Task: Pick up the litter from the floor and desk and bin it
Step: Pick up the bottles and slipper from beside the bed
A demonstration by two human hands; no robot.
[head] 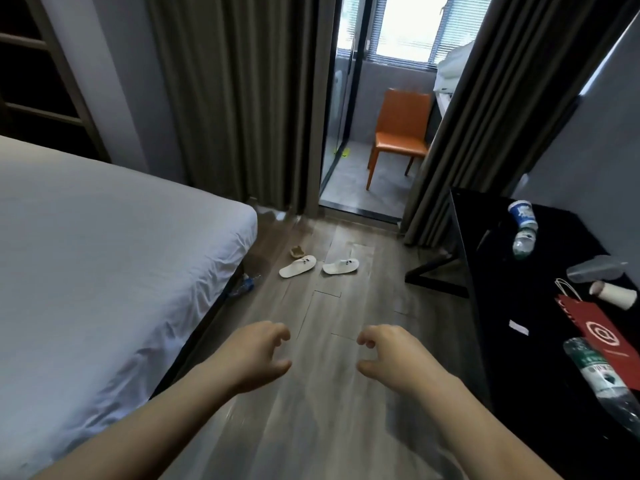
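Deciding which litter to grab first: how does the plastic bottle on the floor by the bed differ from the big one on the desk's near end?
The floor bottle is crumpled and shows blue; the desk bottle looks mostly uncrushed and has a green label. The floor bottle lies beside the bed; the desk bottle lies on the black desk against the red paper bag. Both are clear plastic, lying on their sides.

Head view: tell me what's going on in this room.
A person is between the bed and the black desk with the left hand and right hand held out, fingers loosely curled, holding nothing. Nothing is picked up yet: a crushed bottle lies on the floor by the bed, a brown scrap near the white slippers, and bottles, a paper cup and a red bag lie on the desk. No bin is in view.
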